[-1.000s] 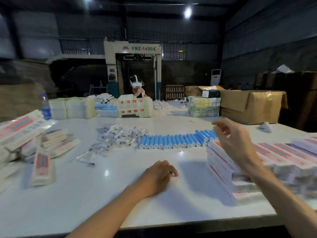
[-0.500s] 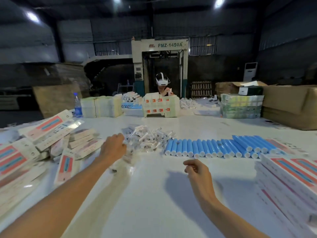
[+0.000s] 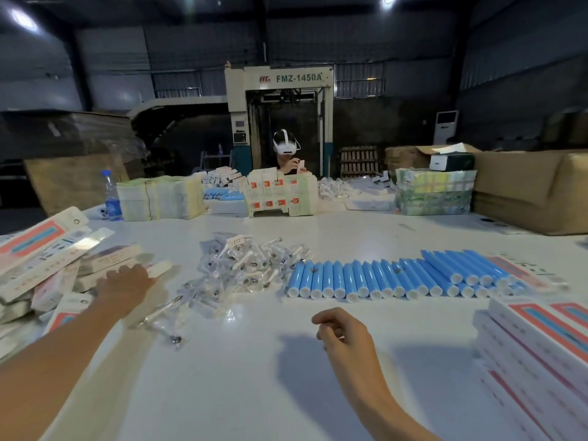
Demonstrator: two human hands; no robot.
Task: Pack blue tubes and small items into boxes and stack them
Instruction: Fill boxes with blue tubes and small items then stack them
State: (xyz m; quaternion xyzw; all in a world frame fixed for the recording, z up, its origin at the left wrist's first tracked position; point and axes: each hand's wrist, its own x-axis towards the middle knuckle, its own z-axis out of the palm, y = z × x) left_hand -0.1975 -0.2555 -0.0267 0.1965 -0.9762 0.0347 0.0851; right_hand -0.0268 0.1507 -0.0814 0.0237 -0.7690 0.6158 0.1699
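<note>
Left hand (image 3: 125, 289) is resting on the boxes (image 3: 47, 259) at the left edge of the worktop (image 3: 238, 393), can't tell its grip. Small items (image 3: 248, 265) and tubes (image 3: 397, 278) are lying mid-worktop. Right hand (image 3: 345, 338) is hovering nearer the front, grip loosely curled, empty.

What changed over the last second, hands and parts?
Left hand went from mid-table out left, past the small items, onto the loose boxes; grip unclear. Right hand drew back from the box stack to mid-table, fingers loosely curled, empty. Blue tubes, small items unmoved.
</note>
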